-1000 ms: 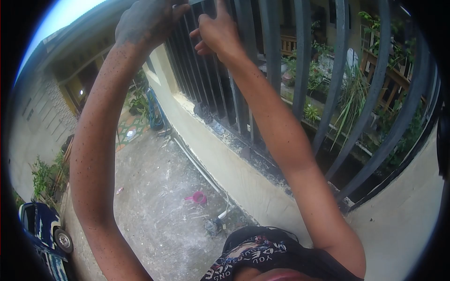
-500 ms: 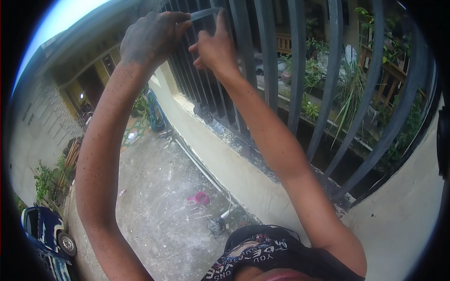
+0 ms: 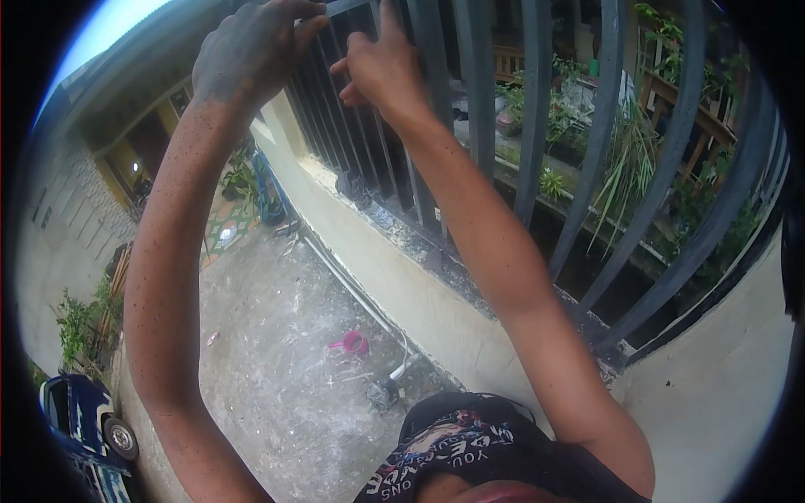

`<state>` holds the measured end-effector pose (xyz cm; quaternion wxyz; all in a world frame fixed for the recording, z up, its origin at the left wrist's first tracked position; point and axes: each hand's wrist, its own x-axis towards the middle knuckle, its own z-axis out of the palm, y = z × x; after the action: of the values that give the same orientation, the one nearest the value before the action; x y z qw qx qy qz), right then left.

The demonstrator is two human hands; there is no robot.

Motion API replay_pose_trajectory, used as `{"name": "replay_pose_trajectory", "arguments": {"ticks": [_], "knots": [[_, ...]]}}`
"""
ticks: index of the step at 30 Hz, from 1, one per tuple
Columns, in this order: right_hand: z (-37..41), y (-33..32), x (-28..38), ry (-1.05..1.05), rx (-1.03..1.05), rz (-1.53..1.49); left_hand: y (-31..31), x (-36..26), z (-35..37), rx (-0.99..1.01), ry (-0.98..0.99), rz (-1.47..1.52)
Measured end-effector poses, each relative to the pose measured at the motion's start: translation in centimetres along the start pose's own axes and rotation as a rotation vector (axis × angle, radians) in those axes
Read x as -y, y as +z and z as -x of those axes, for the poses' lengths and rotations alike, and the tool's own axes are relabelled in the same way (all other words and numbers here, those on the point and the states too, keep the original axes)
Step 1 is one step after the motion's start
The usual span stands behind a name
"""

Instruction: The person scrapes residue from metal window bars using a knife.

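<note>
At the top edge, my left hand [image 3: 247,54] is closed, thumb and fingers pinching one end of a pale, translucent strip [image 3: 345,7]. The strip stretches right across the dark metal fence bars [image 3: 432,75], partly cut off by the frame. My right hand [image 3: 381,71] is raised against the bars, its index finger pointing up at the strip's other end and the remaining fingers loosely bent and apart. That fingertip lies at the frame's top edge, so its contact with the strip is hard to see.
Under the bars runs a pale low wall [image 3: 369,243] with a rough ledge. A pink dipper [image 3: 354,342] and a crumpled plastic bag [image 3: 381,394] lie on the concrete floor [image 3: 268,360]. Plants [image 3: 625,168] stand behind the fence. A dark blue vehicle [image 3: 84,419] is at lower left.
Both hands and the strip appear higher in view, the left hand also slightly further left. The strip is now partly out of frame. The view itself has shifted a little.
</note>
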<state>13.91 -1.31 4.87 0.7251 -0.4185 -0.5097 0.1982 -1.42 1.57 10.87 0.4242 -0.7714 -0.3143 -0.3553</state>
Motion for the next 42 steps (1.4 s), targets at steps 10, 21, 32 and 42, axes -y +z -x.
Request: {"name": "replay_pose_trajectory", "arguments": {"ticks": [10, 21, 32, 42], "knots": [[-0.2, 0.4, 0.4, -0.031, -0.012, 0.016, 0.6, -0.1, -0.2, -0.030, -0.020, -0.028], [1.1, -0.4, 0.2, -0.054, 0.038, 0.019, 0.1, -1.0, 1.1, -0.041, -0.040, -0.039], [0.5, -0.2, 1.0, -0.051, 0.035, 0.010, -3.9, -2.7, -0.1, 0.073, -0.224, 0.173], [-0.6, 0.2, 1.3, -0.039, 0.035, 0.045, -5.2, -3.3, -0.2, 0.028, -0.177, 0.103]]}}
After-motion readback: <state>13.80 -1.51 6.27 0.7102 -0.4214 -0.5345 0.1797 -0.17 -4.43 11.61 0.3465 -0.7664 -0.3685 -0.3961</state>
